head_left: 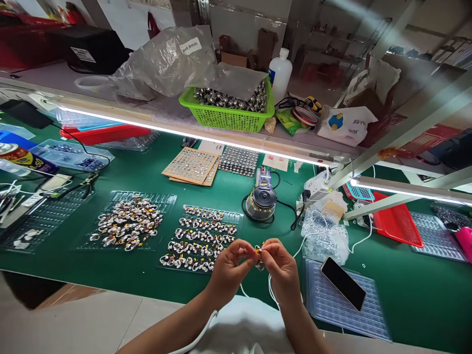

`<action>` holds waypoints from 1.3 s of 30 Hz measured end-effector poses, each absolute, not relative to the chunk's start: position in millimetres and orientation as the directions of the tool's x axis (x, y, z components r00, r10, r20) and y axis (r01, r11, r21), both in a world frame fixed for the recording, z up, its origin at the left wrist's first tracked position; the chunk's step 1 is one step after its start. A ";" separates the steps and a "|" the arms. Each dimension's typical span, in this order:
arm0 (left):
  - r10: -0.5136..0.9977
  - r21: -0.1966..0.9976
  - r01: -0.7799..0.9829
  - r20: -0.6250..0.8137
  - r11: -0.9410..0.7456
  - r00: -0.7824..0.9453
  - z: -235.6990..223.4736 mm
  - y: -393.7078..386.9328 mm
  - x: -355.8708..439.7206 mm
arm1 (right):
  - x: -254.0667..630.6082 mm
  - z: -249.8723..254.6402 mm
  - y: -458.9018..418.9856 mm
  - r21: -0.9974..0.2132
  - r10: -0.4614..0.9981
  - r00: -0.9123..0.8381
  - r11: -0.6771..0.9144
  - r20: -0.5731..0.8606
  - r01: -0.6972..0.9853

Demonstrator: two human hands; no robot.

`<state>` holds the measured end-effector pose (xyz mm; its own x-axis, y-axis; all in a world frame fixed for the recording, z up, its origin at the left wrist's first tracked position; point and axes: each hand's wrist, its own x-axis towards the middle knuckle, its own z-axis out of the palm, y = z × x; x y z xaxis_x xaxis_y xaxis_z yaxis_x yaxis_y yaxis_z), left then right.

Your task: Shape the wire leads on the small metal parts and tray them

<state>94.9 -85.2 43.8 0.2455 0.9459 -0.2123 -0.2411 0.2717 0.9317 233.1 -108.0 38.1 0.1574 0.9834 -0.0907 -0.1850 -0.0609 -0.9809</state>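
Note:
My left hand [234, 263] and my right hand [280, 265] meet over the front edge of the green table, both closed in a pinch. Between the fingertips is a small wired part [260, 266] with orange and whitish bits; the fingers cover most of it. It resembles the small white looped parts with yellow tabs set out in rows on a clear plastic tray [239, 219], just left of my hands. Farther left, a second clear tray [167, 198] bears a loose heap of similar parts [129, 221].
Behind my hands stands a round black-topped device [263, 197] with cables. To the right, a phone [343, 283] lies on stacked clear trays [317, 290], near a plastic bag [324, 241]. A lit shelf overhead holds a green basket [228, 118] of metal balls. Pliers [86, 183] lie left.

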 end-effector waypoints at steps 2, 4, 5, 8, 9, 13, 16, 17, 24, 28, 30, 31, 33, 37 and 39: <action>0.955 0.943 -0.224 -0.193 0.244 0.227 43.0 -85.8 94.6 | 230.6 37.0 -109.0 -0.983 0.982 0.169 -0.050 -0.081 -0.178; 0.964 0.955 -0.203 -0.178 0.218 0.198 41.4 -87.0 94.9 | 228.6 36.2 -110.3 -0.991 0.980 0.190 -0.033 -0.057 -0.129; 0.968 0.958 -0.197 -0.174 0.209 0.182 40.5 -87.7 95.3 | 227.9 35.8 -111.0 -0.995 0.978 0.204 -0.022 -0.040 -0.093; 0.972 0.959 -0.193 -0.179 0.206 0.150 38.8 -89.3 95.9 | 226.9 34.7 -113.2 -1.000 0.972 0.233 0.004 0.004 0.001; 0.972 0.959 -0.190 -0.184 0.210 0.148 38.9 -89.5 95.6 | 227.0 34.5 -113.9 -1.000 0.972 0.235 0.010 0.017 0.027; 0.956 0.959 -0.152 -0.205 0.239 0.209 42.5 -87.7 89.6 | 230.5 36.7 -115.0 -0.988 0.971 0.222 0.056 0.087 0.143; 0.920 0.950 -0.133 -0.229 0.282 0.317 45.8 -84.2 83.1 | 235.4 41.6 -114.3 -0.970 0.980 0.134 0.118 0.148 0.211; 0.907 0.945 -0.131 -0.238 0.299 0.348 46.5 -82.8 81.4 | 237.1 42.9 -114.0 -0.965 0.982 0.102 0.135 0.162 0.227; 0.811 0.889 -0.184 -0.276 0.419 0.515 46.5 -73.7 77.8 | 245.8 32.3 -117.0 -0.983 0.996 0.024 0.080 0.085 0.168; 0.649 0.760 -0.205 -0.344 0.617 0.678 32.8 -74.9 75.7 | 249.8 16.2 -123.3 -0.990 0.993 -0.082 -0.089 -0.080 -0.106; 0.603 0.708 -0.183 -0.403 0.682 0.688 15.0 -79.4 77.0 | 250.6 6.5 -125.8 -0.975 0.983 -0.133 -0.146 -0.125 -0.169; 0.611 0.723 -0.147 -0.435 0.675 0.661 3.2 -81.7 78.8 | 250.7 0.5 -126.4 -0.974 0.982 -0.137 -0.153 -0.131 -0.165; 0.689 0.813 -0.023 -0.478 0.582 0.545 -24.1 -83.8 84.0 | 250.4 -15.0 -125.4 -0.984 0.985 -0.104 -0.148 -0.137 -0.104; 0.854 0.891 0.236 -0.444 0.389 0.271 -78.7 -60.1 85.9 | 253.2 -60.7 -111.8 -0.948 0.958 -0.024 -0.279 -0.286 0.153; 0.904 0.879 0.338 -0.402 0.337 0.147 -99.9 -31.9 73.6 | 258.7 -85.6 -99.8 -0.906 0.933 0.008 -0.351 -0.359 0.236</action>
<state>73.6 -31.9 -99.9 0.1465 0.9037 -0.4024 0.3383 0.3365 0.8788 258.7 -99.8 -85.6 0.0085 0.9333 -0.3589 0.2356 -0.3507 -0.9064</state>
